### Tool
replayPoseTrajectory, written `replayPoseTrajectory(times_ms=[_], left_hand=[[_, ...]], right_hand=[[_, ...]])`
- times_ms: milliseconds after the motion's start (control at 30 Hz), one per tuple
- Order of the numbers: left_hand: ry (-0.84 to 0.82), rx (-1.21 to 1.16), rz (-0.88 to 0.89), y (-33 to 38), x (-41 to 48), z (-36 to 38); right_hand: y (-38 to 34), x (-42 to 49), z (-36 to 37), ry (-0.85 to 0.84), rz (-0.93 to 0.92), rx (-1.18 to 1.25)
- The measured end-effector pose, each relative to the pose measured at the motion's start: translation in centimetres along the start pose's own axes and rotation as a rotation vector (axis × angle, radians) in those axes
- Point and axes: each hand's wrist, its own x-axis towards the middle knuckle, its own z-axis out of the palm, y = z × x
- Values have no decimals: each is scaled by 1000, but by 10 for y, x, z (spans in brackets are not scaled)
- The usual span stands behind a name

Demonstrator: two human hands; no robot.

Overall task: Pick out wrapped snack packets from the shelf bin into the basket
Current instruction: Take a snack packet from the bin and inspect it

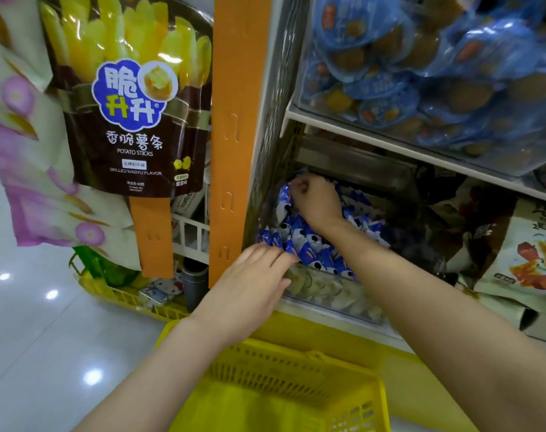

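- Snack packets, wrapped in blue and white, lie heaped in the shelf bin at the centre of the frame, under a white shelf.
- The right hand reaches deep into the bin, at the upper left of the heap. Its grip is curled tight, with the fingertips pinching one of the packets at the back of the pile.
- The left hand lies lower, at the bin's front left corner. Its grip is spread and relaxed, the straight fingers resting over the clear front wall and touching the nearest packets.
- The basket, yellow plastic with slotted walls, sits at the bottom centre of the frame, below the bin and between the two forearms. No packet shows in the part of it that is in view.
- An orange upright strip runs down just left of the bin.
- A brown potato-sticks bag hangs at the upper left.
- An upper bin at the upper right holds blue-wrapped items.
- Pale printed bags stand at the right edge, beside the heap.
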Motion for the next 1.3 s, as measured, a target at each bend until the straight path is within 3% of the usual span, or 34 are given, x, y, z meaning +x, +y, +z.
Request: replayPoseTrajectory(times_ms=[133,300,400,467,600,733,900,1000,1167,1233,1300], left_hand=[[45,-201,-145,12,-2,-4],[282,-708,-468,29,-15,-9],[130,-1132,-645,39,-26,-7],[37,-1238,-651,48,-36,-2],[77,-1163,-653,59,-51,9],[59,-1053,-630,61,-61,14],[186,-1017,-659,62,-67,19],[221,-983,-705,60,-70,25],[159,-1093,-784,60,-71,31],[131,-1144,-813,60,-71,33],[95,-1187,-839,61,-71,33]], right_hand=[[-2,-34,-34,122,-63,369],[4,-100,-69,-80,-78,545],[10,-140,-71,-242,-54,646],[14,-162,-66,-327,-13,686],[19,-188,-50,-413,84,720],[20,-202,-33,-332,110,656],[18,-213,-22,-273,91,630],[17,-221,-20,-265,-14,532],[22,-227,-27,-41,-484,-75],[25,-228,-28,-54,-473,-62],[27,-228,-26,-86,-299,116]])
